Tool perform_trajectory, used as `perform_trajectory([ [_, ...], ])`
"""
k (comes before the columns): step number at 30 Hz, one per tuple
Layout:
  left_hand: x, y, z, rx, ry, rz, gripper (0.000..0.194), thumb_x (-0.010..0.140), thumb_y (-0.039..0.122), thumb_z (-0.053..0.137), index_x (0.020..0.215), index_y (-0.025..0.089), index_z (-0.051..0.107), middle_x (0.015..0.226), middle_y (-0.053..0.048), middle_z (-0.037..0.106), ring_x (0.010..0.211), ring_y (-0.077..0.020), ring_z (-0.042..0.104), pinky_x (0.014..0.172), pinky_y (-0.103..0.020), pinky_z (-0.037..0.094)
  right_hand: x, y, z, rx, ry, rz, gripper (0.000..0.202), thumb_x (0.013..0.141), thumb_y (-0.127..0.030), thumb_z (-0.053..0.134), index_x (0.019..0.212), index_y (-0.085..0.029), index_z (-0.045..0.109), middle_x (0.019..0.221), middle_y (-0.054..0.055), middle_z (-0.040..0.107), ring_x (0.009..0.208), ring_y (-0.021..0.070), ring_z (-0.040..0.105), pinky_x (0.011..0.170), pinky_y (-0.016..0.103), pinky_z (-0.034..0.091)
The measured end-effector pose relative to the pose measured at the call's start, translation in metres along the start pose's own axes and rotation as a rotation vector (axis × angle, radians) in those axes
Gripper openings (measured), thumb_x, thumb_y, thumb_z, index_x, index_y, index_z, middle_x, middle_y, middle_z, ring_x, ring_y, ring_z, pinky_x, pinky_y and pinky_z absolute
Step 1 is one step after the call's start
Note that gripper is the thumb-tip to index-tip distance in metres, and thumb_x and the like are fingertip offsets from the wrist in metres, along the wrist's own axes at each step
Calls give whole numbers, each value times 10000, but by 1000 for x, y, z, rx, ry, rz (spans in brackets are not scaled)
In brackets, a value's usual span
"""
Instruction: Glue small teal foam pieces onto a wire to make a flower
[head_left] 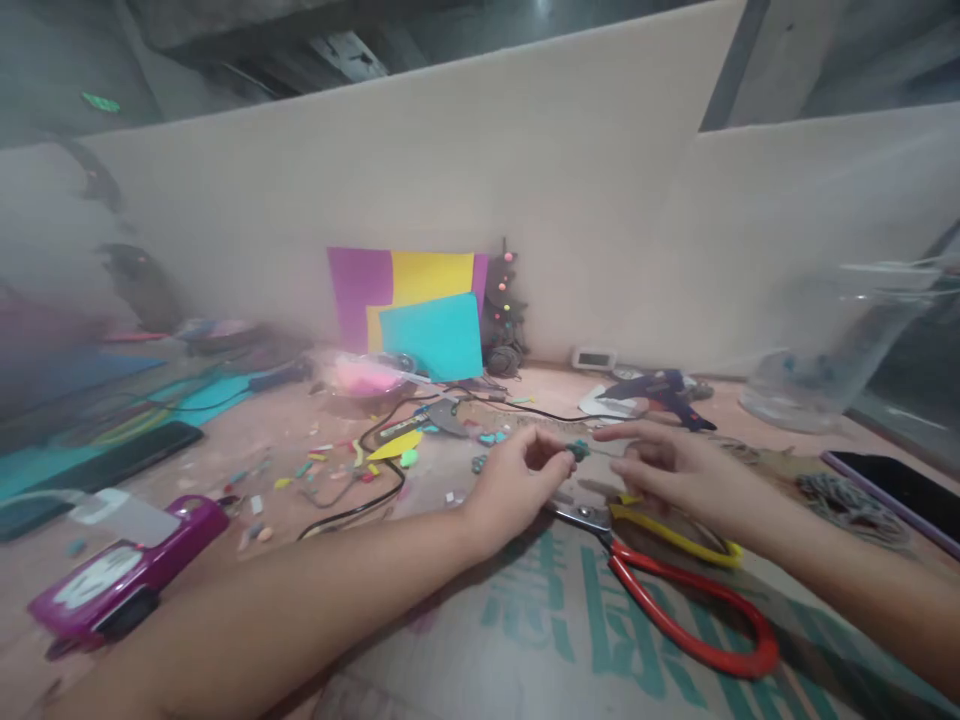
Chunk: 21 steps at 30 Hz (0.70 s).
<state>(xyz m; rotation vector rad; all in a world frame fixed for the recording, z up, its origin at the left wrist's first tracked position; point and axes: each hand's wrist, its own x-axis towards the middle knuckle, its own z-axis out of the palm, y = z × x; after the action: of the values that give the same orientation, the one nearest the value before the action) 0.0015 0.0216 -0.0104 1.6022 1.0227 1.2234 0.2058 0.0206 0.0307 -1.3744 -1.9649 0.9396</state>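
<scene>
In the head view my left hand (525, 475) is closed, thumb and forefinger pinching a small dark teal piece (577, 451). Just right of it is my right hand (664, 465), forefinger reaching forward and the other fingers bent. A thin greyish cord (602, 454) seems to run from the teal piece to its bent fingers; the exact grip is blurred. Beneath both hands lie scissors with red handles (694, 590), their blades partly covered by my left hand. A yellow-handled tool (675, 530) rests under my right hand, its front end hidden.
Small coloured bits (315, 465) and a black cable (352, 515) litter the left side. A purple device (131, 570) lies nearer. Coloured sheets (431, 335) and a dark decorated tree (506, 310) stand behind. Right are a clear bucket (802, 385), coiled grey cord (851, 510) and a phone (900, 490).
</scene>
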Motion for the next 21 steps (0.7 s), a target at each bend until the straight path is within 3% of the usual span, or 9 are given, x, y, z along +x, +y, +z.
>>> perform_trajectory([
  [3, 0, -3, 1, 8, -2, 14, 91, 850, 253, 603, 852, 166, 576, 803, -15, 638, 771, -153, 584, 724, -282, 441, -1, -3, -13, -311, 172, -160, 371, 834, -478, 605, 1045, -185, 689, 648, 20, 615, 583, 172, 567, 543, 297, 433],
  [6, 2, -7, 0, 12, -21, 17, 122, 852, 279, 612, 842, 165, 569, 785, -3, 606, 752, -147, 566, 704, -278, 429, -8, 0, -6, -390, 211, -183, 409, 826, -450, 633, 1156, -207, 650, 812, 50, 688, 571, 155, 549, 546, 302, 422],
  [8, 2, -8, 0, 18, -33, 17, 130, 851, 284, 616, 837, 166, 564, 768, 9, 587, 733, -138, 549, 687, -269, 418, -11, 3, 5, -241, 152, -123, 485, 831, -411, 633, 1274, -228, 564, 1039, 76, 700, 522, 110, 511, 507, 287, 416],
  [11, 0, -5, -2, 36, -50, 32, 145, 858, 299, 617, 839, 167, 560, 775, 12, 585, 737, -135, 547, 691, -267, 416, -14, 6, 24, 202, 28, 14, 610, 823, -368, 625, 1382, -276, 399, 1325, 117, 582, 472, 58, 502, 447, 269, 434],
  [13, -1, -3, -3, 68, -47, 34, 143, 854, 297, 618, 836, 169, 556, 759, 17, 574, 726, -136, 540, 688, -269, 412, -14, 7, 32, 419, -16, 44, 645, 787, -339, 665, 1361, -267, 379, 1236, 96, 613, 505, 69, 558, 511, 286, 503],
  [15, -1, -1, -4, 88, -44, 31, 146, 856, 303, 612, 832, 172, 554, 768, 12, 577, 738, -143, 546, 692, -274, 412, -13, 9, 35, 462, -1, 11, 583, 796, -316, 674, 1315, -245, 417, 984, 22, 652, 565, 98, 595, 547, 273, 514],
  [18, -2, 1, -6, 98, -48, 6, 154, 852, 315, 617, 831, 175, 555, 798, 0, 599, 765, -153, 563, 700, -280, 421, -14, 12, 33, 250, 99, -127, 396, 832, -288, 666, 1195, -215, 526, 774, -27, 617, 646, 126, 617, 605, 267, 510],
  [21, -2, 1, -6, 118, -54, 5, 160, 852, 326, 618, 833, 176, 566, 808, -7, 616, 778, -158, 577, 702, -281, 430, -14, 14, 28, -94, 272, -297, 178, 857, -263, 661, 1018, -198, 624, 774, 2, 658, 700, 142, 624, 645, 272, 495],
])
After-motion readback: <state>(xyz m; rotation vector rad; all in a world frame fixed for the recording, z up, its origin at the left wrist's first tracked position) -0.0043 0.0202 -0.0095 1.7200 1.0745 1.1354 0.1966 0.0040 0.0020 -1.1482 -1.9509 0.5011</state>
